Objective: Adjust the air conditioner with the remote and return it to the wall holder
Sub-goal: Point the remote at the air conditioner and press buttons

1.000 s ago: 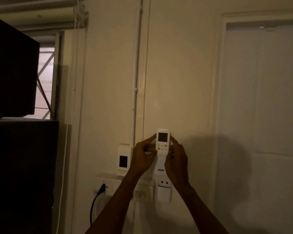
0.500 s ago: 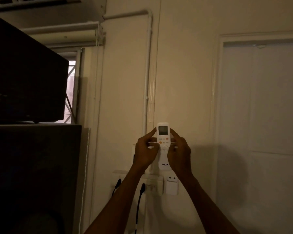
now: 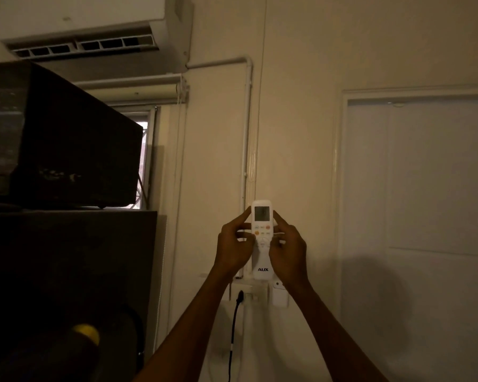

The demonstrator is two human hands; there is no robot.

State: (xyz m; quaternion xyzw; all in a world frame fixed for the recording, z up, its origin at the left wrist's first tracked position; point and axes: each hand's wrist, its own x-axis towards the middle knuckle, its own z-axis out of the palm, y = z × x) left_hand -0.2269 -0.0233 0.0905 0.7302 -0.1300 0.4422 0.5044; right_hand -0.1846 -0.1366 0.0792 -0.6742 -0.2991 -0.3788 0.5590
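Both hands hold the remote [image 3: 262,241] upright in front of the wall, display facing the camera. Left hand [image 3: 233,248]: fingers curled around the left edge, forefinger raised beside the display, thumb on the button area. Right hand [image 3: 287,250]: fingers closed on the right edge, forefinger beside the display. Air conditioner [image 3: 86,23]: mounted high at upper left, vents visible. Outlet plate [image 3: 250,295]: directly below the remote, with a black cable [image 3: 233,326] plugged in. Wall holder: possibly the white block [image 3: 279,297] beside the outlet; lighting too dim to confirm.
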